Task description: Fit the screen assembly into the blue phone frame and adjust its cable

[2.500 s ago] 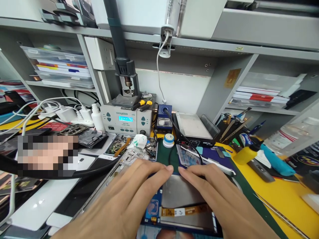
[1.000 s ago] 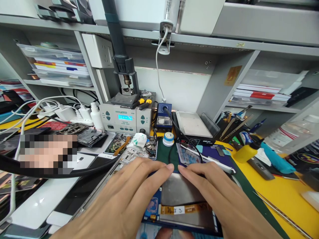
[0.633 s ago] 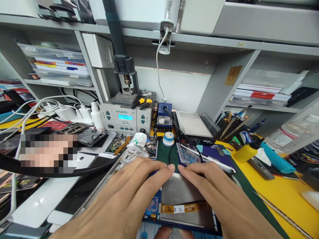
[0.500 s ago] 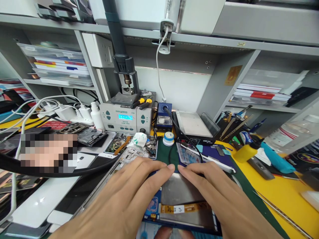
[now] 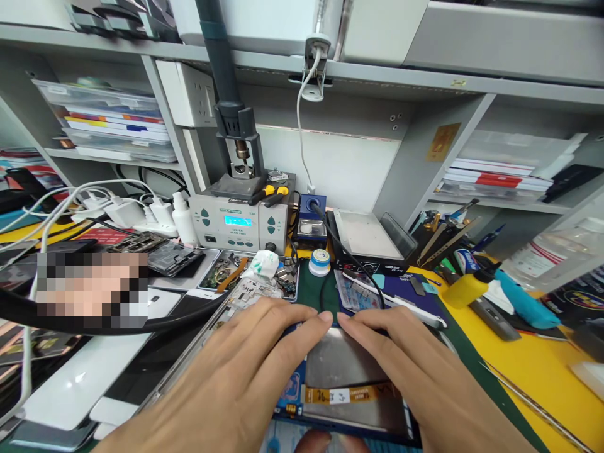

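Observation:
An opened phone or tablet (image 5: 344,358), its back off, lies before me with a bare metal inner plate. An orange ribbon cable (image 5: 363,395) with a white label crosses it, and a blue circuit board (image 5: 290,384) runs along its left side. My left hand (image 5: 255,365) grips the device at its far left edge, fingers bent over the rim. Opposite it, my right hand (image 5: 401,358) grips the far right edge the same way. The fingertips of both hands nearly meet at the top. Two more fingertips (image 5: 314,441) show at the near edge, mostly cut off by the frame.
A hot-air station (image 5: 236,220) stands behind, beside a heating plate (image 5: 363,236). Phone parts (image 5: 85,384) and a black cable (image 5: 184,322) crowd the left. To the right are tweezers (image 5: 533,402), a yellow bottle (image 5: 465,289) and a tool holder (image 5: 438,236). Shelves (image 5: 302,69) overhang the bench.

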`<state>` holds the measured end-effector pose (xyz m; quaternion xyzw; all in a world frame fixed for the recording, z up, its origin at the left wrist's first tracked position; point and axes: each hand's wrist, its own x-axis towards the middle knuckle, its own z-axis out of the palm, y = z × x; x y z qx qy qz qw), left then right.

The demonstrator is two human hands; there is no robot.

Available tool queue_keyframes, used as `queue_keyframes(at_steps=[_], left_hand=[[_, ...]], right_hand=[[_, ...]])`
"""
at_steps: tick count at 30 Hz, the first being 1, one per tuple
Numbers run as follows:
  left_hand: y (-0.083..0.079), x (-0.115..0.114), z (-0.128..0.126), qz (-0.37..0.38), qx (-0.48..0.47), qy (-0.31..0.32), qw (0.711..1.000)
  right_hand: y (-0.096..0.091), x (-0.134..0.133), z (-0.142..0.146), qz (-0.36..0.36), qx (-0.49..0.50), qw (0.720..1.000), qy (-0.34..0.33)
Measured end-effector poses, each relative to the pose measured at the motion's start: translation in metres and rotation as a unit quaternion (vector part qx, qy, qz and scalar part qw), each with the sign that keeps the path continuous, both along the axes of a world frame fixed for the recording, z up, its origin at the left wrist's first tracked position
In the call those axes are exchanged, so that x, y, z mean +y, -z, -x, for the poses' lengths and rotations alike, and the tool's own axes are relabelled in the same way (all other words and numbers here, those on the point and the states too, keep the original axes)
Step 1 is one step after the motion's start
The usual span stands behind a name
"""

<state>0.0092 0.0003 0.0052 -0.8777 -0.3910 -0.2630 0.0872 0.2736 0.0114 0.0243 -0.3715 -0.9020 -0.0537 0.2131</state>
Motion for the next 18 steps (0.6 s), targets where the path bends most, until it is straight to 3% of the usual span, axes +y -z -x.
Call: queue_keyframes(at_steps=[9, 18], left_hand=[[-0.0009, -0.0015, -0.0001, 0.014, -0.001, -0.002, 1.0], [0.0018, 0.0005, -0.0039, -0.038, 0.016, -0.01, 0.999]], right_hand=[[-0.0016, -0.0002, 0.0004, 0.004, -0.001, 1.0, 0.003], [-0.001, 0.0007, 0.0012, -0.006, 0.0, 1.0, 0.003]])
